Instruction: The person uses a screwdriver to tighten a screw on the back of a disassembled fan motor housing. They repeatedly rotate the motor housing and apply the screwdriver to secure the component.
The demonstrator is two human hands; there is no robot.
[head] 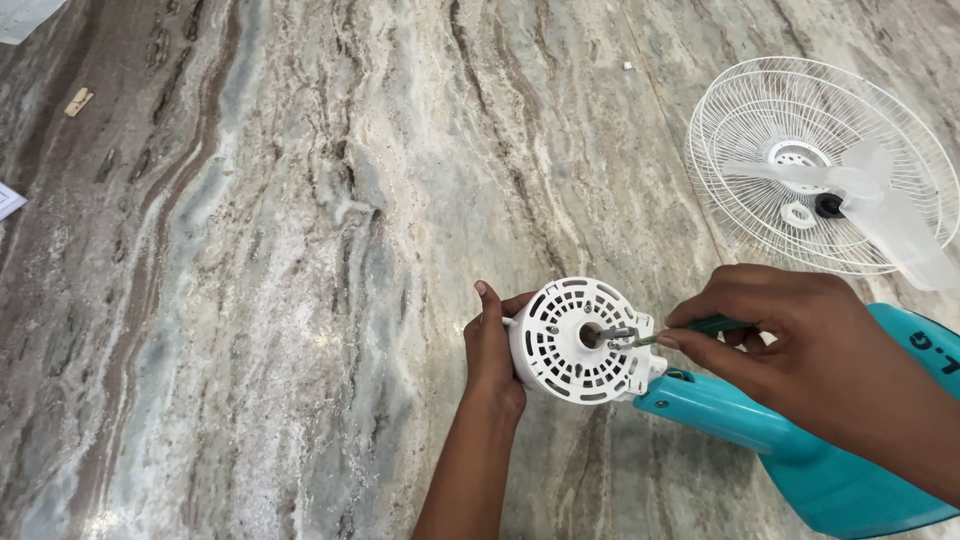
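My left hand (492, 345) grips the left side of a white round vented fan motor housing (575, 340), which sits on the end of a teal fan stand (800, 450) lying on the floor. My right hand (790, 340) holds a green-handled screwdriver (690, 330), and its metal tip rests against the shaft at the centre of the housing.
A white wire fan guard (740, 150) lies on the marble floor (300, 270) at the upper right, with a translucent fan blade (890, 215) on it. Paper scraps (8, 200) lie at the far left edge, and a small wooden clip (78, 101) lies near the top left.
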